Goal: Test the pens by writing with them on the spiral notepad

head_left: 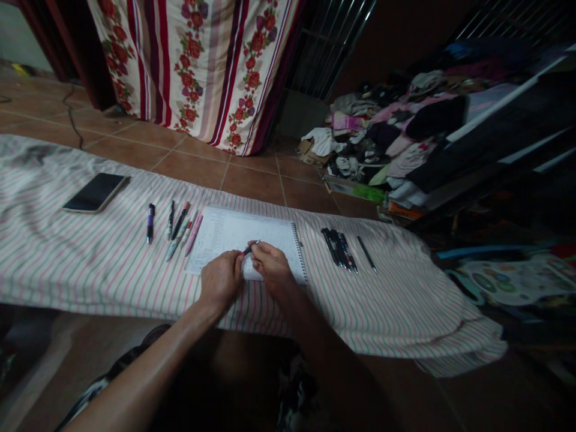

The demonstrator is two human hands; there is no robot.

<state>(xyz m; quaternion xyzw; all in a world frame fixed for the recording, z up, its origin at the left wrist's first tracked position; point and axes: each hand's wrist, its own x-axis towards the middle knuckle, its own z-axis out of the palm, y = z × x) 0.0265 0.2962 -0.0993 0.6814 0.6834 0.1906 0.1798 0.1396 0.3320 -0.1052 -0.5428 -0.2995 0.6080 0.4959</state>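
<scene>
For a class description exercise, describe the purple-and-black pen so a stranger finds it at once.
On the striped cloth, find the spiral notebook. Left of it lies a loose row of pens; the purple-and-black pen is at the end nearest the smartphone. A gap separates it from the rest, and only it shows deep purple.

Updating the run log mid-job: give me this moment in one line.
left hand: on pen | right hand: on same pen | below: spiral notebook | left side: phone | right side: dark pens
</scene>
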